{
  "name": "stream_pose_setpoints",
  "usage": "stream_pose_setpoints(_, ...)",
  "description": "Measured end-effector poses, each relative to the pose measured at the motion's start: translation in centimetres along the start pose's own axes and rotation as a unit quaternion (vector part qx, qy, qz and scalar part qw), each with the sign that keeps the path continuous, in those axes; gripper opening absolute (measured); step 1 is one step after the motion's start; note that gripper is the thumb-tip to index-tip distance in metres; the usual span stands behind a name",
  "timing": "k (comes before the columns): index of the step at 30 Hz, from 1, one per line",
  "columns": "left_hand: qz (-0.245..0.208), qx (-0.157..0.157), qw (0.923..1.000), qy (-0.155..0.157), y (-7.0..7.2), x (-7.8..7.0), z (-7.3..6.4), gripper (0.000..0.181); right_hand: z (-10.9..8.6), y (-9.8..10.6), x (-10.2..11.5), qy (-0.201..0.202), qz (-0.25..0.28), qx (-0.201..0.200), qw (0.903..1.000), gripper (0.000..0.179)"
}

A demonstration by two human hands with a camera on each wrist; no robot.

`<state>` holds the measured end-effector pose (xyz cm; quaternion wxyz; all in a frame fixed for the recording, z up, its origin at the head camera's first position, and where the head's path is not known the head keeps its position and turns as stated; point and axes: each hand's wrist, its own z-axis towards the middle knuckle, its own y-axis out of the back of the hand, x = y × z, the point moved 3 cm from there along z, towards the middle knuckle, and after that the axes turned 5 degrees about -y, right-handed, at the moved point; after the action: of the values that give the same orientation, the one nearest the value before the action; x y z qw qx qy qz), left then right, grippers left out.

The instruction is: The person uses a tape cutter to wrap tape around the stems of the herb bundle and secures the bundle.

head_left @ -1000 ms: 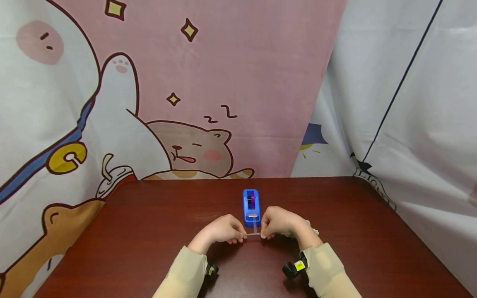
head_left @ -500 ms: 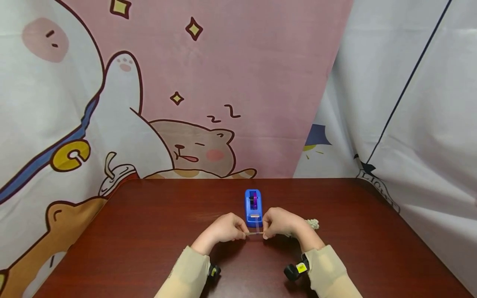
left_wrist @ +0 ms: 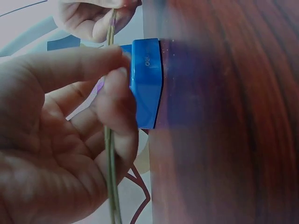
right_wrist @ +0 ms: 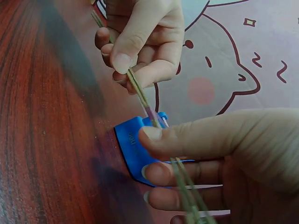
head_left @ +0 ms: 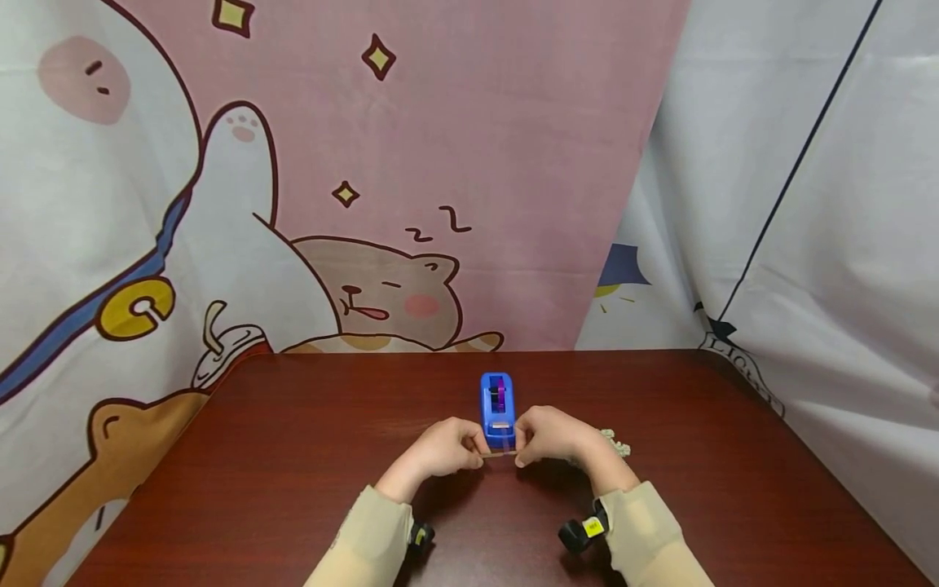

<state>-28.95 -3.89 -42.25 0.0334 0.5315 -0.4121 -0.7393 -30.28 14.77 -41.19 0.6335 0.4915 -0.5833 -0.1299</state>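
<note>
Between thumb and fingers, my left hand (head_left: 446, 447) pinches a pair of thin greenish flower stems (head_left: 500, 455). My right hand (head_left: 552, 432) pinches the same stems a short way to the right, so they run level between both hands. A pale, bumpy flower head (head_left: 616, 443) shows beyond the right wrist. Just behind the stems stands a blue tape dispenser (head_left: 497, 436) with a purple roll (head_left: 500, 394). A clear, purplish tape strip (head_left: 506, 443) reaches from its cutting edge to the stems. In the right wrist view, purplish tape (right_wrist: 152, 115) lies on the stems (right_wrist: 138, 87) between the hands.
The dark red-brown wooden table (head_left: 330, 424) spreads out around both hands. A pink and white cartoon curtain (head_left: 528, 163) hangs behind its far edge. Small black cameras sit at the left wrist (head_left: 421, 535) and right wrist (head_left: 579, 531).
Both hands have brought the stems slightly closer to the dispenser, and the tape strip between them looks shorter. The dispenser stays in place on the table.
</note>
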Motion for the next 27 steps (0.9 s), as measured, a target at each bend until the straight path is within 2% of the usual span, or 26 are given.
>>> stream_pose_setpoints(4, 0.014, -0.011, 0.9997, -0.016, 0.04, 0.08, 0.08, 0.008, -0.09, 0.13, 0.12, 0.009, -0.002, 0.011, 0.9999, 0.014)
stream_pose_setpoints(12, 0.025, -0.023, 0.9993, -0.017, 0.15, 0.16, 0.11, 0.008, -0.36, 0.22, 0.38, 0.021, -0.001, 0.017, 0.9996, 0.016)
stream_pose_setpoints(21, -0.024, 0.003, 0.9995, 0.018, 0.60, 0.33, -0.24, 0.004, -0.39, 0.51, 0.75, 0.030, -0.007, 0.001, 0.9995, 0.015)
stream_pose_setpoints(27, -0.024, 0.004, 0.9993, 0.027, 0.66, 0.19, -0.31, 0.011, -0.17, 0.45, 0.49, 0.022, -0.004, -0.012, 0.9997, 0.017)
